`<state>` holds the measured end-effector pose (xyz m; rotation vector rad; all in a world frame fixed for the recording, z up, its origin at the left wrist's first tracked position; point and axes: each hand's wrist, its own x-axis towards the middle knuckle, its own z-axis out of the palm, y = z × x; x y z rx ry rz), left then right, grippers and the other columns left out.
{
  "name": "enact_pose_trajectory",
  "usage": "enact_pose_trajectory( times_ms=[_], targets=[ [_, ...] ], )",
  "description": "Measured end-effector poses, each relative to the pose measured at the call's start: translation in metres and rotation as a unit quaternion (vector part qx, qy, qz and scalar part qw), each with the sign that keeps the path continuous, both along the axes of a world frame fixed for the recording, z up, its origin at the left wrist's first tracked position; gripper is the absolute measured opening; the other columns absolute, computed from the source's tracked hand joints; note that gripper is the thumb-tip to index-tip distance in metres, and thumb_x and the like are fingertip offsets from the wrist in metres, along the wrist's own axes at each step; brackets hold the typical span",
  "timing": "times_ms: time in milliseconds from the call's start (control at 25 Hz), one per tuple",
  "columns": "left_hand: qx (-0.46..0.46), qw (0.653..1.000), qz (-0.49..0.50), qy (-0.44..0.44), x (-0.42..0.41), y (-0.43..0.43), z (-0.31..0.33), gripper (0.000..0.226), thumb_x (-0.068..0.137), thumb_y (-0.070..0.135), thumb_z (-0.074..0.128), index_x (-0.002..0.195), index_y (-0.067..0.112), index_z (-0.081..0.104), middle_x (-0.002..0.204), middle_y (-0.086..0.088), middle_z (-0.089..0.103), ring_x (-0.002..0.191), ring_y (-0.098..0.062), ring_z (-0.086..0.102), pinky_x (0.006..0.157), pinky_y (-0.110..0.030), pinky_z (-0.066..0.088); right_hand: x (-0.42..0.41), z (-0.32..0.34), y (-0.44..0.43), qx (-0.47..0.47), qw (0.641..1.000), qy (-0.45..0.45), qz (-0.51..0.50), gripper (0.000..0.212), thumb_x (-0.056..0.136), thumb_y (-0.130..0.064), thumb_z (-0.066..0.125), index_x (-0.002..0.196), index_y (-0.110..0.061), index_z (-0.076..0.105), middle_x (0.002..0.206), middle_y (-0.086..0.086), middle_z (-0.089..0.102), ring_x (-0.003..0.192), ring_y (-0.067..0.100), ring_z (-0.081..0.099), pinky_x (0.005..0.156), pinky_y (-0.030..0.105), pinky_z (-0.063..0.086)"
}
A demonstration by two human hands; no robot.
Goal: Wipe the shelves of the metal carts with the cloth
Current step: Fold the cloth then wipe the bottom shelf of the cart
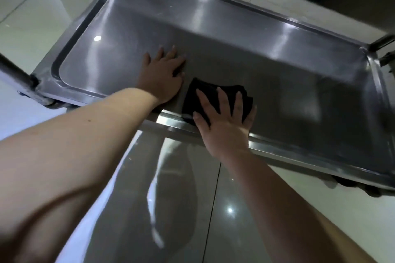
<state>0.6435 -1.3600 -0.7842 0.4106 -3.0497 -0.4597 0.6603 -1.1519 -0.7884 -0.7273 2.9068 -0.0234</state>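
Wiping in hand: right hand [224, 117] flat-fingered, pressing black cloth [192, 100] at centre-frame shelf [256, 53] edge; left hand [162, 72] flat, bracing; next likely sweeps toward upper right.

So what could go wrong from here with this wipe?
1. The black cloth lies under the flat right hand, pressed but not pinched, at the near rim of the shelf; it may slide off the edge.
2. The bare left hand presses flat on the shelf and may leave smears.
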Motion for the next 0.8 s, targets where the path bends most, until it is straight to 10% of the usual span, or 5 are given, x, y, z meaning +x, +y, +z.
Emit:
enact_pose_trajectory(
  times_ms=[800],
  targets=[
    [-0.065, 0.997, 0.047, -0.017, 0.035, -0.075, -0.013, 0.051, 0.101, 0.052, 0.013, 0.152, 0.05, 0.007, 0.164, 0.01, 0.002, 0.151, -0.023, -0.003, 0.115, -0.061, -0.007, -0.127, 0.03, -0.133, -0.024, 0.996, -0.077, -0.05, 0.056, 0.097, -0.066, 0.016, 0.149, -0.055, -0.001, 0.165, -0.002, -0.006, 0.147, 0.04, -0.016, 0.11, 0.067, -0.014]
  ],
)
